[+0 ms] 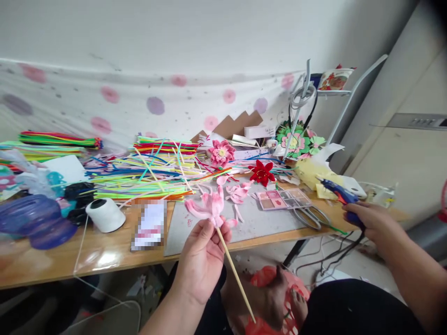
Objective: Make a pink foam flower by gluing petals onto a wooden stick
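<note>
With its fingertips, your left hand pinched the pink flower atop its stick near the gray mat — likely so it wouldn't squash. Your right hand gripped the blue glue gun well apart, maybe to keep its tip away.

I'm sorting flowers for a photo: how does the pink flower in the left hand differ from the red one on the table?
Colour: the pink flower is pale; the red flower is deep and vivid.
Pose: the left hand holds the pink flower up; the red flower rests on the table.
Stick: a stick runs below the pink flower; none shows at the red flower.
Both have several separate petals.
</note>
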Motion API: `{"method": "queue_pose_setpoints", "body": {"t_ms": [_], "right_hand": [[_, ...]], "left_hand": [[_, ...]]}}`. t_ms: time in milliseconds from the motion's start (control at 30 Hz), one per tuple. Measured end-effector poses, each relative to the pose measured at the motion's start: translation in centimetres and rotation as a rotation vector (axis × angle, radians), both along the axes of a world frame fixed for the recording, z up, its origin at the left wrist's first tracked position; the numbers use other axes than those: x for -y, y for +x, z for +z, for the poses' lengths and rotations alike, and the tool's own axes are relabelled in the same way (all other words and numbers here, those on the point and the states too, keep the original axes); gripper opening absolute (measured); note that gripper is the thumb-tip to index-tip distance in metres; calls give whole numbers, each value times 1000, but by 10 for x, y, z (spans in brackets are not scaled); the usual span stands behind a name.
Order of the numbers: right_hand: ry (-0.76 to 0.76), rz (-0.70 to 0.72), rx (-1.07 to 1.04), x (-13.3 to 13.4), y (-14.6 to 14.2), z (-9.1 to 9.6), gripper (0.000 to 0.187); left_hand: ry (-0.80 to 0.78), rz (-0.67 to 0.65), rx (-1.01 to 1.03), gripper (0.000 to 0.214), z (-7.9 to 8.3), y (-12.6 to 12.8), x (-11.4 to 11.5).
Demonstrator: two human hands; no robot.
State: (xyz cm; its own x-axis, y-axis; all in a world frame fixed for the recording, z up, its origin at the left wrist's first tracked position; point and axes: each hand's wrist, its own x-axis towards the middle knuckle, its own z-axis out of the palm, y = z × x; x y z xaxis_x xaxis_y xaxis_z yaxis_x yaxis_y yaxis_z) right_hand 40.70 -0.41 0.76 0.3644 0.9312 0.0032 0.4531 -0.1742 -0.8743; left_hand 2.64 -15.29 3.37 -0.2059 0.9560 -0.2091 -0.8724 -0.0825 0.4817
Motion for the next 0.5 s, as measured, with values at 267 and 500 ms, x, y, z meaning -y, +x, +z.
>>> {"method": "queue_pose_setpoints", "body": {"t_ms": [267, 500], "right_hand": [[158, 316, -833, 90, -103, 47, 17], [-4, 576, -811, 136, -161, 32, 32]], "left_hand": [[105, -14, -12, 12, 4, 5, -3], [122, 11, -25, 13, 4, 8, 0]]}}
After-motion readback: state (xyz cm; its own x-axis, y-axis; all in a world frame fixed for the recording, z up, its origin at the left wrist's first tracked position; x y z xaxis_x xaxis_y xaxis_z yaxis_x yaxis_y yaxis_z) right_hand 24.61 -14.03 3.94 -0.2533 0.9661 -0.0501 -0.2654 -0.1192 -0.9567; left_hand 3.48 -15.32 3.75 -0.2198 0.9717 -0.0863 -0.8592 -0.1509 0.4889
